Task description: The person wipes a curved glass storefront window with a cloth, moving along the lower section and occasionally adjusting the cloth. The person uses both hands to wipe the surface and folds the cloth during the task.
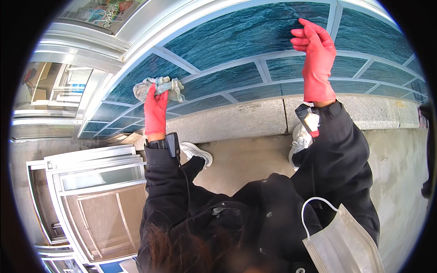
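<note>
Both hands wear red rubber gloves. My left hand (157, 105) grips a crumpled pale cloth (162, 88) against the wall of dark blue-green stone-patterned panels (225, 30) with light joints. Higher and to the right, my right hand (315, 47) is raised in front of the same wall, palm side partly hidden, its fingers somewhat bent and nothing visible in it. Whether its fingertips touch a panel cannot be told. Dark devices are strapped at both wrists, below the gloves.
A pale stone ledge (239, 117) runs along the wall's foot, before my white shoes (197, 153). Metal-framed windows (68, 85) stand at the left. Removed window frames (99, 177) lean at the lower left. A white face mask (344, 242) hangs at the lower right.
</note>
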The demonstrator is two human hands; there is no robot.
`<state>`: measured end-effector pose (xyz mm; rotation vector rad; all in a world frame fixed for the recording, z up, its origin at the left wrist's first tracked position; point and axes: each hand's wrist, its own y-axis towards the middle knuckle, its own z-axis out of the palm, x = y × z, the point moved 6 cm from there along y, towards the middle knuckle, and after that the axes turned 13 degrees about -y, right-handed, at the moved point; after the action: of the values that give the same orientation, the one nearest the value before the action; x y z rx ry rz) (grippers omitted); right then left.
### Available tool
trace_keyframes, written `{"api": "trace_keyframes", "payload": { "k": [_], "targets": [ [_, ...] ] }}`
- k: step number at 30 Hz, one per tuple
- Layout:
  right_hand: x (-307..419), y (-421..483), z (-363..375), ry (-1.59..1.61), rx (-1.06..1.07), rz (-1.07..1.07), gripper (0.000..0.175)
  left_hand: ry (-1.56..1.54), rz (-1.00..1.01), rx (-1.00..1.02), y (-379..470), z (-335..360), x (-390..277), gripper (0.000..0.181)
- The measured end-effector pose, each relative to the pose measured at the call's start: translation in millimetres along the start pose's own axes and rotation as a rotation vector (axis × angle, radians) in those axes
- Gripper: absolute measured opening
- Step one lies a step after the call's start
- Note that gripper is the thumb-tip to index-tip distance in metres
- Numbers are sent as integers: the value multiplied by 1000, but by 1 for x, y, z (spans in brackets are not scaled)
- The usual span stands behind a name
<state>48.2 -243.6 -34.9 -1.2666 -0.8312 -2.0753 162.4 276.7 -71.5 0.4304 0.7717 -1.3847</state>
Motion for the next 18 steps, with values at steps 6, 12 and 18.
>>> {"api": "trace_keyframes", "payload": {
  "k": [6,12,18],
  "targets": [
    [-16,-34,65,4,182,24,23,-22,-272,26,-35,61,32,35],
    [-31,-48,84,-41,199,92,22,11,-472,77,-19,-20,187,24],
    [-42,-48,94,-80,220,98,21,762,-133,474,4,-101,291,36]
  ]
}}
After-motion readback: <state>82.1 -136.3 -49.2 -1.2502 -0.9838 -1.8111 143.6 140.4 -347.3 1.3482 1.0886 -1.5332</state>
